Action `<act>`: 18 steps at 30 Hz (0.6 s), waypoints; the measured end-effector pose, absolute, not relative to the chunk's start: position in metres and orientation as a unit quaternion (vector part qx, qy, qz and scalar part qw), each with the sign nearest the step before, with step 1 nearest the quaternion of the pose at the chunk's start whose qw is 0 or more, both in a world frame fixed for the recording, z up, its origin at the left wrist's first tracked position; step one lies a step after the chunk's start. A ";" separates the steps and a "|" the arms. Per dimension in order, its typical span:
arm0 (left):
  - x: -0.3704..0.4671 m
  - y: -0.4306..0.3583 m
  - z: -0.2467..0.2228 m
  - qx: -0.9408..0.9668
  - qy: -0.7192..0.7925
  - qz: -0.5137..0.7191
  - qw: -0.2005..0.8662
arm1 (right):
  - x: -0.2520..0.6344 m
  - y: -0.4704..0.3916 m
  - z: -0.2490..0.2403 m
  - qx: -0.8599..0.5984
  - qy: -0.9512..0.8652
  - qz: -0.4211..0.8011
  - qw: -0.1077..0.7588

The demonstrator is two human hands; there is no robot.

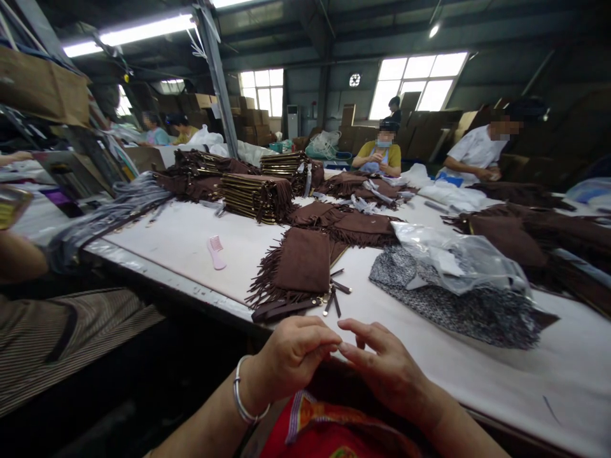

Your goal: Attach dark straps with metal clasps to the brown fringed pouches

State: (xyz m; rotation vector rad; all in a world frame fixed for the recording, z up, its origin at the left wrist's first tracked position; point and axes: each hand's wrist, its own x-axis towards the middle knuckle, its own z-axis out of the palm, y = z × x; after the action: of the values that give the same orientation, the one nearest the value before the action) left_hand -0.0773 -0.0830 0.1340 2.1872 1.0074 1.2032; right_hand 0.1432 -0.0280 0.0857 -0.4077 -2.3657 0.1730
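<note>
Whatever sits between the fingertips of my left hand (pixel 291 357) and right hand (pixel 386 369) is too small to make out; my forearms run off the bottom edge; the grey fringe bundle (pixel 102 219) at far left smears into blur; the co-workers' (pixel 382 156) hands across the table (pixel 191 242) are too distant to read.

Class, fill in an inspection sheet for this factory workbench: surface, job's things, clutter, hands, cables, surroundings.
Surface: long white table, edge taped.
Job's things: brown fringed bag with dark straps lying nearest the hands.
Clutter: pink comb; clear plastic bag on patterned fabric; stacked fringed bags.
Hands: left hand and right hand meet fingertip to fingertip at the table edge; anything pinched is too small to tell.
Cables: nothing seen.
Surroundings: seated workers opposite, cardboard boxes, windows.
</note>
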 end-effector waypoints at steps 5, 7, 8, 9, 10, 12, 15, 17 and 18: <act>-0.074 -0.084 0.131 0.784 0.359 0.459 0.215 | 0.146 -0.028 0.083 -0.153 -0.920 0.096 0.347; -0.072 -0.084 0.129 0.776 0.363 0.466 0.220 | 0.146 -0.029 0.084 -0.154 -0.920 0.109 0.345; -0.071 -0.084 0.129 0.771 0.368 0.469 0.225 | 0.146 -0.029 0.085 -0.155 -0.920 0.112 0.343; -0.071 -0.085 0.129 0.765 0.374 0.470 0.232 | 0.146 -0.029 0.086 -0.154 -0.920 0.113 0.342; -0.071 -0.085 0.129 0.761 0.377 0.470 0.241 | 0.146 -0.030 0.087 -0.154 -0.920 0.114 0.341; -0.071 -0.085 0.129 0.759 0.372 0.469 0.255 | 0.146 -0.030 0.089 -0.158 -0.920 0.118 0.339; -0.073 -0.084 0.128 0.772 0.352 0.467 0.249 | 0.147 -0.030 0.089 -0.166 -0.920 0.124 0.331; -0.074 -0.084 0.126 0.779 0.345 0.468 0.234 | 0.148 -0.030 0.087 -0.168 -0.922 0.128 0.325; -0.075 -0.084 0.126 0.781 0.344 0.468 0.229 | 0.148 -0.030 0.087 -0.168 -0.923 0.130 0.322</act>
State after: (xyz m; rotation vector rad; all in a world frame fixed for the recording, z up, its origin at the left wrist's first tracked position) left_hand -0.0748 -0.0838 0.1256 2.1504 0.9456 1.2884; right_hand 0.1479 -0.0300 0.0866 -0.4422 -2.4222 0.3402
